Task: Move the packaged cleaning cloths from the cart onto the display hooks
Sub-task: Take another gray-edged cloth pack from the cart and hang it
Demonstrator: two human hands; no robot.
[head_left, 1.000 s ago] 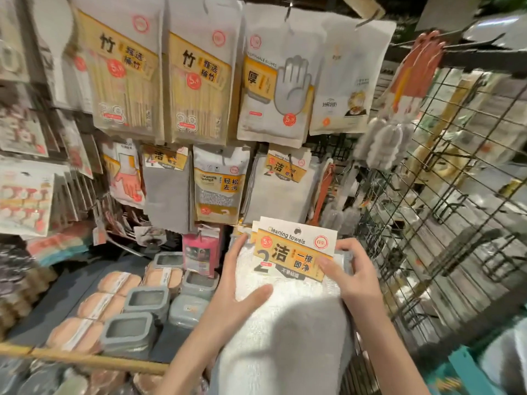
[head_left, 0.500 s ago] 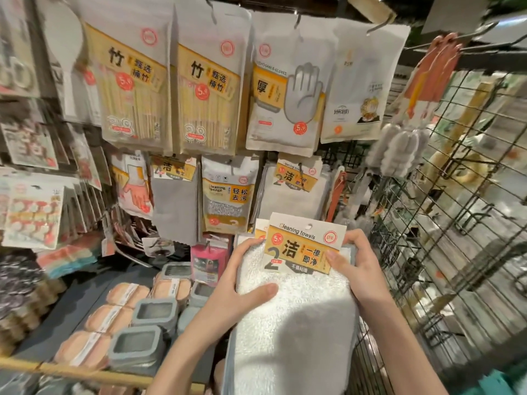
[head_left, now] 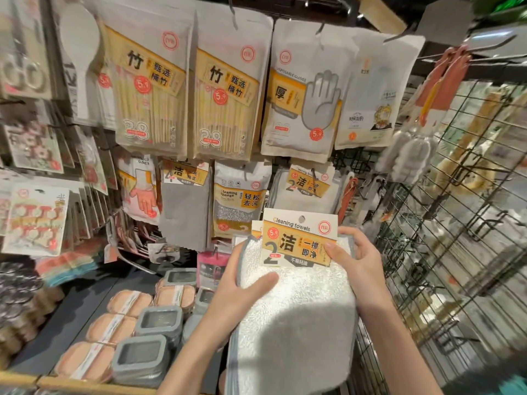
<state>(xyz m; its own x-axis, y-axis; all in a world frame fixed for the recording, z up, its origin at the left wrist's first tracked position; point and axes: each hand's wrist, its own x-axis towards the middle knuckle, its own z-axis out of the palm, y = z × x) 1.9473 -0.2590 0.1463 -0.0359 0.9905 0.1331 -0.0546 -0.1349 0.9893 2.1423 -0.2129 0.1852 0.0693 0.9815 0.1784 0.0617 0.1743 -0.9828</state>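
I hold a stack of packaged white cleaning cloths (head_left: 296, 317) upright in front of the display. Its front header card (head_left: 299, 238) reads "Cleaning towels" and has a hang hole at the top. My left hand (head_left: 242, 289) grips the stack's left edge, thumb across the front. My right hand (head_left: 356, 260) grips the right edge, thumb pressing on the card. Just above and behind hangs a matching pack of cleaning cloths (head_left: 308, 189) on a display hook. The cart is out of view.
Bamboo chopstick packs (head_left: 151, 89), disposable glove packs (head_left: 305, 98) and a sponge pack (head_left: 239, 195) hang around the hook. Grey lidded boxes (head_left: 142, 360) and pink items lie on the shelf below left. A black wire grid panel (head_left: 456, 223) stands to the right.
Both hands have lifted the cloth stack a little higher and closer to the hanging matching pack. The grip is unchanged.
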